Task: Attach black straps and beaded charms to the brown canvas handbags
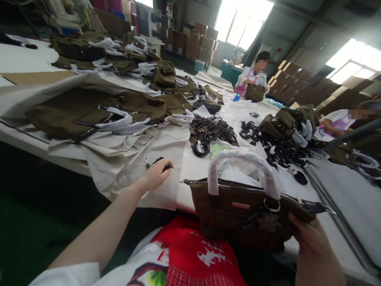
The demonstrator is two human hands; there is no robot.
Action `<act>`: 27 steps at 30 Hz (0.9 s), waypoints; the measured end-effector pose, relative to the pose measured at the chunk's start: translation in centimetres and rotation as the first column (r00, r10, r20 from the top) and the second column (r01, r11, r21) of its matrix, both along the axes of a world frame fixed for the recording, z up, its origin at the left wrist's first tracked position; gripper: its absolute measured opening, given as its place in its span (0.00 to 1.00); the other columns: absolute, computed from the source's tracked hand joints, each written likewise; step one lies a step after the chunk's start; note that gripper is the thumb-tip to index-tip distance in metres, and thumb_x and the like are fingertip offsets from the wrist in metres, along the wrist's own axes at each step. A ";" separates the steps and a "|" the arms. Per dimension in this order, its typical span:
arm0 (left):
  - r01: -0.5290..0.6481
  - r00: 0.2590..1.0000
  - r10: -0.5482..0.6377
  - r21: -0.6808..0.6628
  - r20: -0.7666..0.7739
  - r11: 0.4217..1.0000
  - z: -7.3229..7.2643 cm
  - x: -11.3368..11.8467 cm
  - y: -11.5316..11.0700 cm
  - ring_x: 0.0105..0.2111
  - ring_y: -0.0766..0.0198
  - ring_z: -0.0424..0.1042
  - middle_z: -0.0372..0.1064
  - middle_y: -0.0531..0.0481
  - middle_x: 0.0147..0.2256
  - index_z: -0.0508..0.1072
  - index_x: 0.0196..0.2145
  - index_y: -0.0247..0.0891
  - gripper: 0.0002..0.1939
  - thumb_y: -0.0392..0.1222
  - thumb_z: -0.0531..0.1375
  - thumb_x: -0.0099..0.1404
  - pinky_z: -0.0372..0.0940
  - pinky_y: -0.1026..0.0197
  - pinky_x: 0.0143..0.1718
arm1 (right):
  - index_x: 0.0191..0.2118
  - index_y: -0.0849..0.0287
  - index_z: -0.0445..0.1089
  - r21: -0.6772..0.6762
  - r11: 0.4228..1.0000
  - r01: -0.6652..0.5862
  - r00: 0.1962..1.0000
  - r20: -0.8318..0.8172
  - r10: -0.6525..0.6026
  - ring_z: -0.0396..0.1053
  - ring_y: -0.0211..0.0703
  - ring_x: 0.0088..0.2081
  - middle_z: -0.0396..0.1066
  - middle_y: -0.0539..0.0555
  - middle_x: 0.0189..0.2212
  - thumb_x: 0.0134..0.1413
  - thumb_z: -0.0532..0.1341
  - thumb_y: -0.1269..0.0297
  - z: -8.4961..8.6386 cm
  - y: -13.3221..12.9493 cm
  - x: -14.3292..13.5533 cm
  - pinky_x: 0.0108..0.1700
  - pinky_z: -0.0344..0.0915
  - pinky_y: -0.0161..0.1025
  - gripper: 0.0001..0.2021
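My left hand (159, 172) is closed around a black strap (157, 161) with a metal clip, over the cloth at the table's front edge. My right hand (308, 228) grips the lower right side of an olive-brown handbag (247, 210). The bag hangs upright at the table edge, its zipper top up and its handles (212, 172) wrapped in white material. A pink label, a metal ring and a dark braided charm (268, 222) show on its front. The fingers behind the bag are hidden.
Olive bags (139, 107) with wrapped handles lie at left. Chains and charms (211, 129) and a coiled black strap (200, 149) lie mid-table. More bags (290, 119) and black straps (282, 153) are at right. A person (254, 79) holds a bag across the table; another sits at far right.
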State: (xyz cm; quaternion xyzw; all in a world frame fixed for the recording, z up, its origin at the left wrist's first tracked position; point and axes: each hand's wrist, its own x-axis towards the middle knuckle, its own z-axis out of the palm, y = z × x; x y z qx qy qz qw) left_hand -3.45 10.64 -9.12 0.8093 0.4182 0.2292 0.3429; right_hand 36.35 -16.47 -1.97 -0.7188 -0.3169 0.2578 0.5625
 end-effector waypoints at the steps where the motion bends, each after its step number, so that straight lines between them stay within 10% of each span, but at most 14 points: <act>1: 0.091 0.995 -0.087 -0.076 0.056 0.993 0.7 0.3 -0.3 0.34 0.61 0.68 0.70 0.47 0.33 0.73 0.37 0.34 0.12 0.38 0.51 0.60 0.63 0.60 0.38 | 0.34 0.51 0.79 -0.001 1.000 -0.022 1.000 -0.006 0.022 0.76 0.64 0.36 0.78 0.61 0.35 0.36 0.72 0.55 -0.6 -0.1 -0.7 0.39 0.72 0.57 0.15; 5: 0.375 0.917 -0.301 -0.315 0.260 0.872 3.5 0.7 -1.4 0.26 0.68 0.61 0.63 0.54 0.26 0.75 0.47 0.32 0.18 0.41 0.56 0.60 0.56 0.65 0.29 | 0.36 0.53 0.78 0.066 0.998 -0.020 0.999 -0.039 0.022 0.77 0.61 0.35 0.79 0.60 0.35 0.39 0.71 0.54 -2.5 -0.3 -2.8 0.37 0.74 0.54 0.15; 12: 0.522 0.809 -0.332 -0.332 0.486 0.785 5.8 0.6 -1.9 0.26 0.69 0.60 0.63 0.53 0.28 0.70 0.53 0.33 0.29 0.52 0.63 0.58 0.55 0.65 0.28 | 0.33 0.56 0.80 0.004 0.997 -0.072 0.994 -0.077 0.072 0.77 0.61 0.34 0.79 0.62 0.33 0.37 0.72 0.53 -4.4 -0.7 -5.4 0.34 0.75 0.52 0.16; 17: 0.436 0.865 -0.290 -0.329 0.409 0.838 5.8 0.5 -3.3 0.24 0.69 0.61 0.62 0.54 0.22 0.74 0.30 0.32 0.19 0.53 0.57 0.65 0.58 0.66 0.27 | 0.37 0.52 0.80 -0.131 0.969 -0.210 0.977 -0.061 0.203 0.77 0.59 0.38 0.79 0.58 0.37 0.40 0.72 0.58 -4.6 -2.0 -8.3 0.41 0.76 0.50 0.14; 23: 0.590 0.783 -0.484 -0.218 0.390 0.778 4.5 0.1 -5.4 0.27 0.66 0.68 0.70 0.48 0.25 0.75 0.27 0.32 0.20 0.49 0.54 0.69 0.63 0.65 0.32 | 0.47 0.51 0.77 -0.300 0.694 -0.654 0.756 -0.251 0.604 0.75 0.59 0.43 0.76 0.59 0.46 0.44 0.70 0.65 -3.0 -2.3 -6.3 0.47 0.73 0.52 0.20; 27: 0.602 0.761 -0.511 -0.141 0.398 0.786 4.5 0.3 -6.4 0.28 0.65 0.70 0.72 0.46 0.27 0.77 0.30 0.34 0.15 0.43 0.55 0.69 0.64 0.65 0.33 | 0.52 0.51 0.74 -0.353 0.725 -0.591 0.798 -0.127 0.589 0.71 0.63 0.51 0.73 0.62 0.51 0.37 0.72 0.58 1.4 -1.5 -5.5 0.51 0.69 0.54 0.30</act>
